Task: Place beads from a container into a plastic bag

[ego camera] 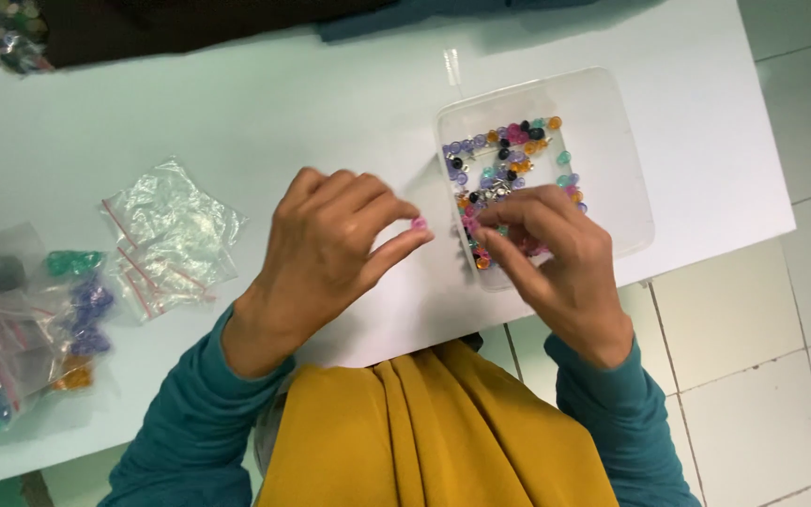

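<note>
Empty zip bags (173, 235) on white table (265, 103)

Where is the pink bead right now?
In the head view, the pink bead is pinched at the left hand's fingertips, above the table, just left of the clear tray of beads.

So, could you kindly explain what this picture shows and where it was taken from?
It is one view from a camera worn on a person's head, looking down at their own bare hands over a white table. The left hand pinches a pink bead between thumb and finger. The right hand reaches into a clear tray of mixed coloured beads, fingertips pinched together; what they grip, I cannot tell. An empty-looking clear bag lies to the left, and bags of sorted beads sit by the left edge.
</note>
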